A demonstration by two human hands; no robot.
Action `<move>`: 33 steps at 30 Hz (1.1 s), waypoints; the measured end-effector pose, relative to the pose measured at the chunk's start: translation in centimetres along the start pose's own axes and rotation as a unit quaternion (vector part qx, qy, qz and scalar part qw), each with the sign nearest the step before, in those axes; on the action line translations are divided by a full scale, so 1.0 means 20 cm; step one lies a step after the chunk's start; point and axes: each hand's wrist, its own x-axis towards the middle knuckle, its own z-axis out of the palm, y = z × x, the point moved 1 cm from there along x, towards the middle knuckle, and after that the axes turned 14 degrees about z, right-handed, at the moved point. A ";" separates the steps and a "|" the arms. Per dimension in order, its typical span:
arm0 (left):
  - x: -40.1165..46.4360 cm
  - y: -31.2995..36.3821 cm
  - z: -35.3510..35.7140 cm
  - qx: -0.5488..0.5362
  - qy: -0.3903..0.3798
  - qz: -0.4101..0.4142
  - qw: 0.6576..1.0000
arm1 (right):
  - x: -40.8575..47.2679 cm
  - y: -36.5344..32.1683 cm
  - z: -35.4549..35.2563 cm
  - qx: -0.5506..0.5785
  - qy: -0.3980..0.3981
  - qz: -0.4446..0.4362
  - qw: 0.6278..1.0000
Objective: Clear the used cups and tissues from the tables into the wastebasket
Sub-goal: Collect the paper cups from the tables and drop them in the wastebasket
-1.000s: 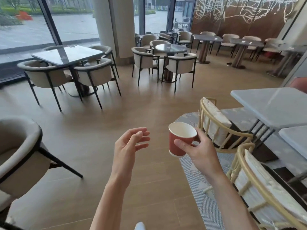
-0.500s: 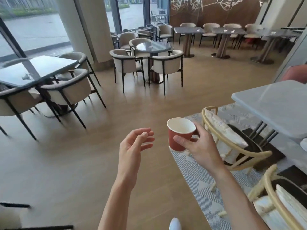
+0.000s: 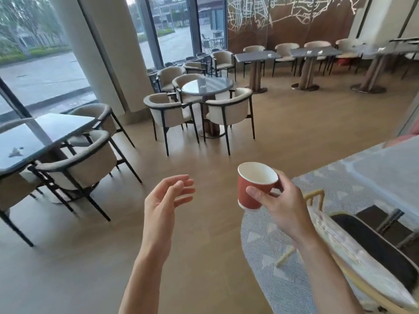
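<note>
Cup [image 3: 253, 188], one, sat upright between right hand [image 3: 283, 206] thumb and curled fingers; left hand [image 3: 164, 206] hung loose, empty

text: none legible | red paper cup [image 3: 254, 191]: plain, no print or logo | far brown wall panel [image 3: 283, 17]: white line pattern only, no letters | tabletops: no readable signs or numbers

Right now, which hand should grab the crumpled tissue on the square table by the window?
Left, probably: the left hand is open and on the tissue's side; the right hand holds the red cup.
</note>
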 end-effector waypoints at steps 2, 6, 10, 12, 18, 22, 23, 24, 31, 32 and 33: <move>0.18 -0.08 0.10 -0.007 -0.003 -0.008 1.000 | 0.20 -0.01 -0.01 -0.003 0.002 0.007 1.000; 0.48 -0.32 0.32 -0.027 -0.022 -0.035 0.999 | 0.58 0.04 -0.01 -0.026 0.012 0.014 0.999; 0.85 -0.61 0.52 -0.049 -0.044 -0.062 0.996 | 1.01 0.12 0.02 -0.031 0.024 0.034 0.999; 1.10 -0.76 0.64 -0.060 -0.052 -0.067 0.995 | 1.27 0.14 0.02 -0.036 0.036 0.042 0.998; 1.89 -1.07 1.00 -0.098 -0.091 -0.071 0.988 | 2.08 0.03 -0.02 -0.050 0.095 0.044 0.993; 2.30 -1.20 1.28 -0.109 -0.129 -0.078 0.983 | 2.48 -0.06 -0.09 -0.036 0.129 0.040 0.990; 2.38 -1.24 1.35 -0.112 -0.141 -0.080 0.980 | 2.57 -0.06 -0.11 -0.032 0.137 0.043 0.989; 2.45 -1.27 1.43 -0.116 -0.155 -0.082 0.978 | 2.66 -0.06 -0.12 -0.028 0.144 0.045 0.988; 2.95 -1.68 1.96 -0.102 -0.210 -0.110 0.966 | 3.39 0.09 -0.29 -0.007 0.182 0.072 0.981; 3.03 -1.74 2.04 -0.097 -0.212 -0.111 0.966 | 3.52 0.11 -0.33 -0.002 0.187 0.074 0.980; 3.13 -1.80 2.12 -0.092 -0.213 -0.111 0.966 | 3.66 0.12 -0.37 0.004 0.190 0.074 0.979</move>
